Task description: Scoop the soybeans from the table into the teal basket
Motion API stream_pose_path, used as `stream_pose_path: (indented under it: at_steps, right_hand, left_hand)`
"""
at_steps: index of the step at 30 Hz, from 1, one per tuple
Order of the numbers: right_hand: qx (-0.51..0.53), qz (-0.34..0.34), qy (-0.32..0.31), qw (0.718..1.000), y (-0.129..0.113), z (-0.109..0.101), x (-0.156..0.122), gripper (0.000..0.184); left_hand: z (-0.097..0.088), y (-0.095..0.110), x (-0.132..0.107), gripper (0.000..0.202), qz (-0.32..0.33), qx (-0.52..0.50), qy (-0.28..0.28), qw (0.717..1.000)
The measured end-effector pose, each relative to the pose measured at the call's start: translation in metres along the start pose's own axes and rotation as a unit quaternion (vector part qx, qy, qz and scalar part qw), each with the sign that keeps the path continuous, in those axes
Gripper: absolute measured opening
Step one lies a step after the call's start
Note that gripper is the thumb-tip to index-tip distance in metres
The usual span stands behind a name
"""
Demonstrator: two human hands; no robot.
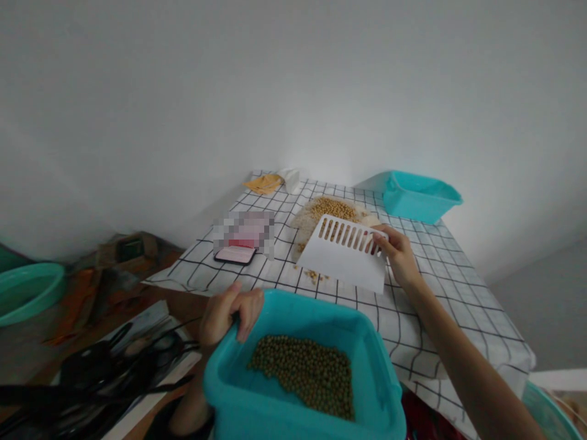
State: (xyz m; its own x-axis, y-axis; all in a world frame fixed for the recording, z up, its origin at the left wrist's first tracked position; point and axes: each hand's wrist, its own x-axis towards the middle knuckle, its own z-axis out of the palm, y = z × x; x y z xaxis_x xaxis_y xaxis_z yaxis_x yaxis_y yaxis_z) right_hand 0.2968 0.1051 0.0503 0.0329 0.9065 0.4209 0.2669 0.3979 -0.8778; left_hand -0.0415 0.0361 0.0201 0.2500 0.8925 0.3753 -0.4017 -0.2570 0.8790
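My left hand (pixel 233 311) is closed over the left rim of a teal plastic tub (pixel 316 315) at the near edge of the table. Inside the tub lies a layer of small round beans (pixel 302 373). With my right hand (pixel 397 250) I pinch the right end of a white plastic sheet (pixel 342 263), near a row of slots along its upper edge. The sheet is tilted over the tabletop, partly hiding a pile of tan beans (pixel 332 208) behind it. A few loose beans (pixel 314 276) lie on the cloth in front of the sheet.
A checkered cloth (pixel 458 287) covers the table, which stands against a wall. A second teal tub (pixel 415 198) stands at the back right. A phone (pixel 235 255) lies at the left, a yellow cloth-like item (pixel 263 184) behind. A green basin (pixel 32 293) is on the far left.
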Motion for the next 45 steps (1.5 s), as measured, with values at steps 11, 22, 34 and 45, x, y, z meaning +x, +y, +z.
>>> stream_pose_path:
  at_steps: [11, 22, 34, 45]
  right_hand:
    - [0.002, -0.004, 0.021, 1.0, -0.007, 0.0, 0.0, 0.027]
    - [-0.004, 0.007, -0.043, 0.999, -0.003, 0.005, -0.002, 0.031]
    - [-0.011, 0.017, -0.014, 1.0, -0.003, 0.006, 0.0, 0.034]
    - [0.043, 0.07, -0.116, 0.99, -0.006, 0.012, -0.003, 0.032]
  left_hand:
    - [-0.01, 0.005, 0.001, 0.071, -0.018, 0.018, -0.057, 0.998]
    - [-0.006, 0.0, -0.001, 0.072, -0.008, 0.009, -0.032, 0.999]
    - [-0.012, 0.002, 0.001, 0.072, -0.023, 0.021, -0.04, 0.999]
    - [-0.023, 0.001, 0.0, 0.071, -0.007, 0.023, -0.066, 0.998]
